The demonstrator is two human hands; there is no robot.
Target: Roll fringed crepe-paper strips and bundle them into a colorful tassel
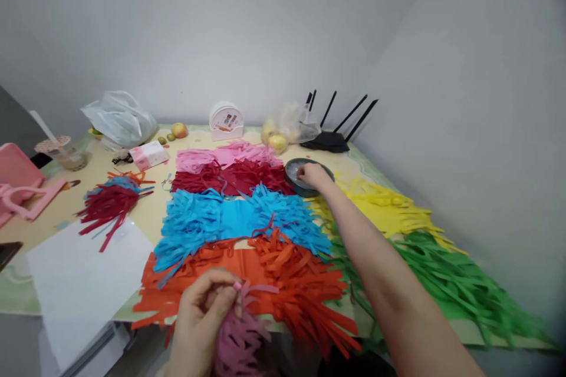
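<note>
Standing by: left hand point(201, 313) pinches the pink tassel point(241, 336) at its top, over the near edge of the table point(148, 212), presumably so its strips hang free. Right hand point(313, 175) dips into the bowl point(301, 189); cannot tell whether its fingertips hold anything. Bowl sits between red fringe point(260, 177) and yellow fringe point(384, 209), likely for reach. Orange fringe point(305, 288) overhangs the near edge, as does the sheet point(92, 277), left. Bare room: mainly far left.

Six flat fringed sheets point(239, 218) (each differently coloured) lie spread out; one pink fringed bundle point(239, 336) is near, one round grey bowl point(292, 182) right, two small green fruits point(170, 137) far left.
</note>
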